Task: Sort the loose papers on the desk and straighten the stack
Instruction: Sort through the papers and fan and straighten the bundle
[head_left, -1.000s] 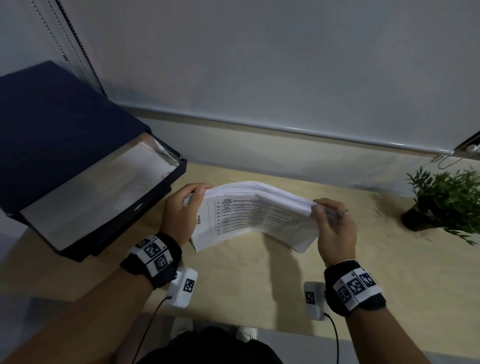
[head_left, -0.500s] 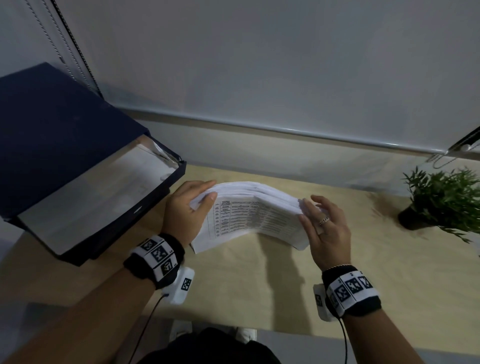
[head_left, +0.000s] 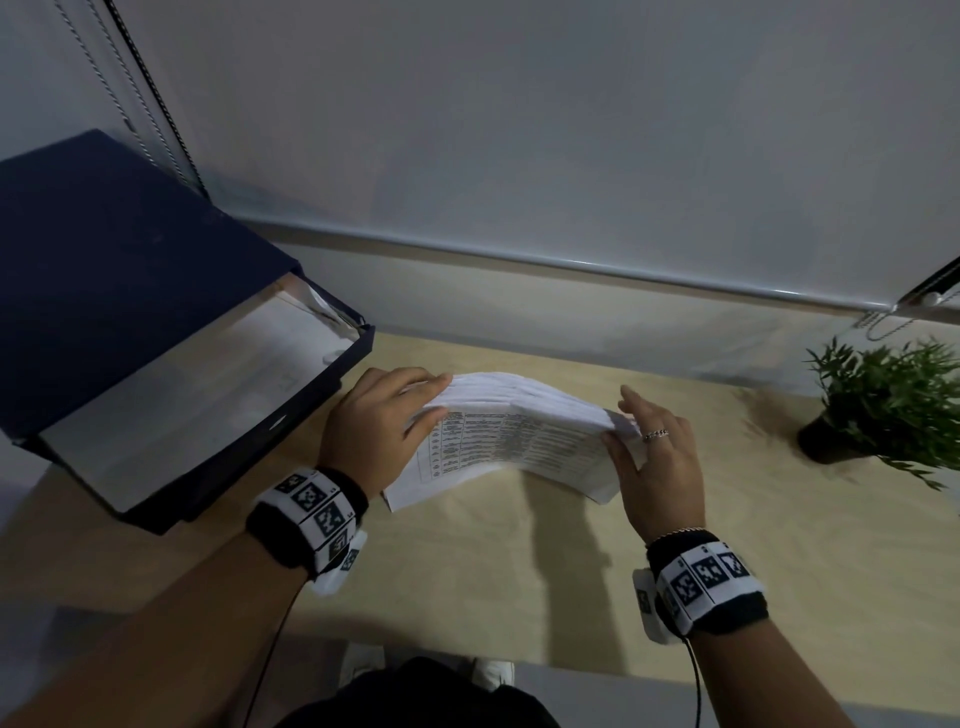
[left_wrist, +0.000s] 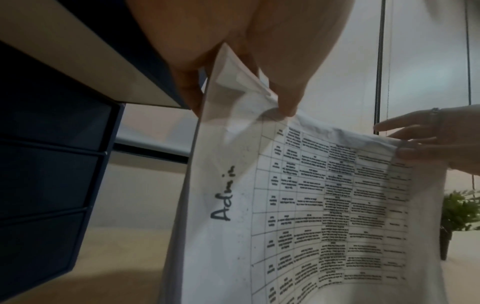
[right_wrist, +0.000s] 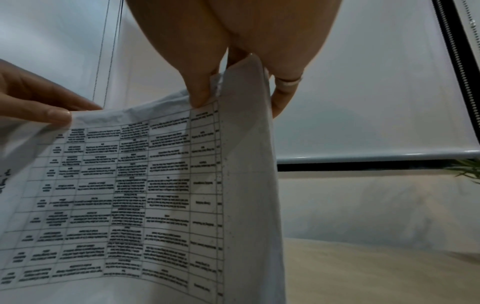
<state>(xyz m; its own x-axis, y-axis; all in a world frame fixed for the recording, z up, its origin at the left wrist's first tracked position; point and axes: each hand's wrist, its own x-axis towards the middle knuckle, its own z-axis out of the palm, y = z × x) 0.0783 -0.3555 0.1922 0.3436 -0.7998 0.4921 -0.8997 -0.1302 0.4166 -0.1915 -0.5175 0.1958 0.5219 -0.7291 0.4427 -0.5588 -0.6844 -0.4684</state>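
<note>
Here the stack (head_left: 519, 441) stands on edge on the desk (head_left: 675, 571), bowed, its printed table facing the person. The left hand (head_left: 374, 426) pinches its left end, thumb in front; the right hand (head_left: 657, 457) pinches its right end, fingers mostly straight. Left of the stack an open blue box (head_left: 156, 312) holds papers, while a plant (head_left: 878, 405) sits well to its right.

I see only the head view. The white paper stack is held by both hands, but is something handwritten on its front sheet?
Observer: Yes. The left wrist view shows "Admin" in dark pen on the margin of the white paper stack, beside the printed table.
Operator: How does the left hand hold it?
Observer: The left hand pinches the top corner, which is creased.
Operator: And the right hand?
Observer: The right hand pinches the other top corner, thumb in front; a ring shows behind.
</note>
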